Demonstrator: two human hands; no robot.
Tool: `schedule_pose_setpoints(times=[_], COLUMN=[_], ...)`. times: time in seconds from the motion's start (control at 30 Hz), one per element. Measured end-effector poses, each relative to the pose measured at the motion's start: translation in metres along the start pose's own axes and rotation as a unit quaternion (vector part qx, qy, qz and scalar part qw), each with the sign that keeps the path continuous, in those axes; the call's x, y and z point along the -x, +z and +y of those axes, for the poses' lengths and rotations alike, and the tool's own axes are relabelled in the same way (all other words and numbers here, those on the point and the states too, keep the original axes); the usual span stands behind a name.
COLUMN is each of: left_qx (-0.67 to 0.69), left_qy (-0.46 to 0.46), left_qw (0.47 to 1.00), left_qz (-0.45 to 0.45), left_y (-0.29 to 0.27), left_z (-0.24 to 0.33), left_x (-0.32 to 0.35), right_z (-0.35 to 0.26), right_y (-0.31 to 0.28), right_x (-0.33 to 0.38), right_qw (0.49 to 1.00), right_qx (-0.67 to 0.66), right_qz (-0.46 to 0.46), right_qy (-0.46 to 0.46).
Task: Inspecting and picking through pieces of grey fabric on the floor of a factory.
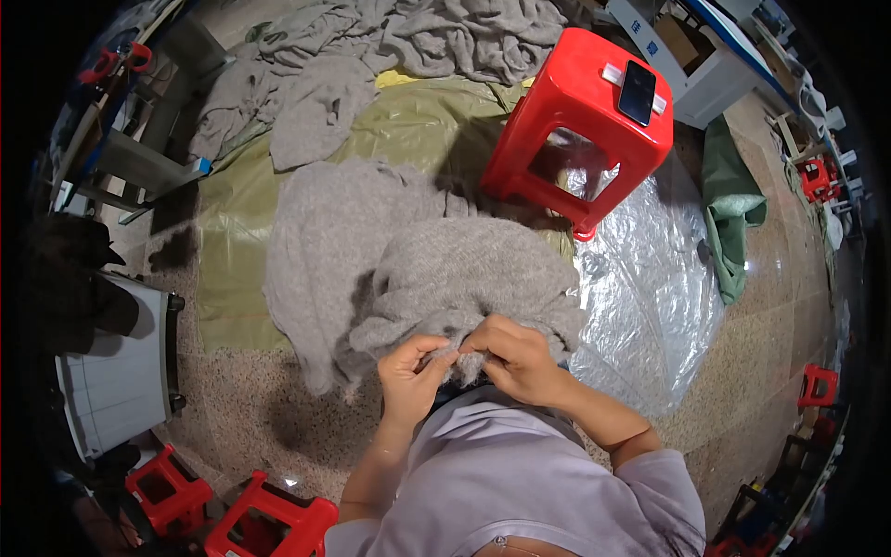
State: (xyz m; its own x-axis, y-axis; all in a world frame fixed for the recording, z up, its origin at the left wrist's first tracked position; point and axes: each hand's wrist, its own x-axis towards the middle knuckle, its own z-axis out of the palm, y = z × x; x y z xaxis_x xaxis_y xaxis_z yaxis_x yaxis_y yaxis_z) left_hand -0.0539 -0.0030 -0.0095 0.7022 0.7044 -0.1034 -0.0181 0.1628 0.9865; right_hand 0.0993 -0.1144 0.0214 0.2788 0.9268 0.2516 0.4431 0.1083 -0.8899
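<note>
The knit (pixel 478 265) lies just ahead of the fingers (pixel 487 336), its long axis seemingly running left across the near edge of the sheet (pixel 232 288). Left hand (pixel 405 379) and right hand (pixel 522 365), equally near, pinch its closest edge.

Illumination is moderate at the centre and falls off to black at the corners. Upper surfaces of the red stool (pixel 580 70) are bright, indicating light from above. The stool casts a dark shadow leftward onto the olive sheet (pixel 232 269); a softer shadow lies on the speckled floor (pixel 209 381), left of the forearms. The clear plastic sheet (pixel 650 278) shows broken white glare; small specular spots mark the floor. Fingers (pixel 495 339) and grey knitted fabric (pixel 473 255) are acceptably sharp. Fisheye distortion bends straight edges toward the rim, where detail is dim and soft.
</note>
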Motion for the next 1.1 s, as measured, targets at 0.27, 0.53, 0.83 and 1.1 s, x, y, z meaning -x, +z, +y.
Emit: schedule_pose_setpoints(times=[0.27,0.53,0.83,1.1], left_qx=[-0.115,-0.172,-0.14,0.148], left_qy=[0.054,0.125,-0.225,-0.181], left_qw=[0.992,0.97,0.96,0.972], left_qz=[-0.012,0.114,-0.09,-0.015], left_y=[-0.001,0.022,-0.086,-0.064], left_z=[0.008,0.001,-0.008,-0.005], left_x=[0.003,0.013,-0.003,-0.001], right_z=[0.004,0.005,0.041,0.016], right_y=[-0.002,0.035,-0.037,-0.032], right_x=[-0.007,0.006,0.025,0.019], right_qw=[0.996,0.965,0.978,0.929], right_qx=[0.035,0.2,0.095,-0.217], right_qz=[-0.076,0.155,-0.128,0.091], right_qy=[0.017,-0.076,0.133,0.285])
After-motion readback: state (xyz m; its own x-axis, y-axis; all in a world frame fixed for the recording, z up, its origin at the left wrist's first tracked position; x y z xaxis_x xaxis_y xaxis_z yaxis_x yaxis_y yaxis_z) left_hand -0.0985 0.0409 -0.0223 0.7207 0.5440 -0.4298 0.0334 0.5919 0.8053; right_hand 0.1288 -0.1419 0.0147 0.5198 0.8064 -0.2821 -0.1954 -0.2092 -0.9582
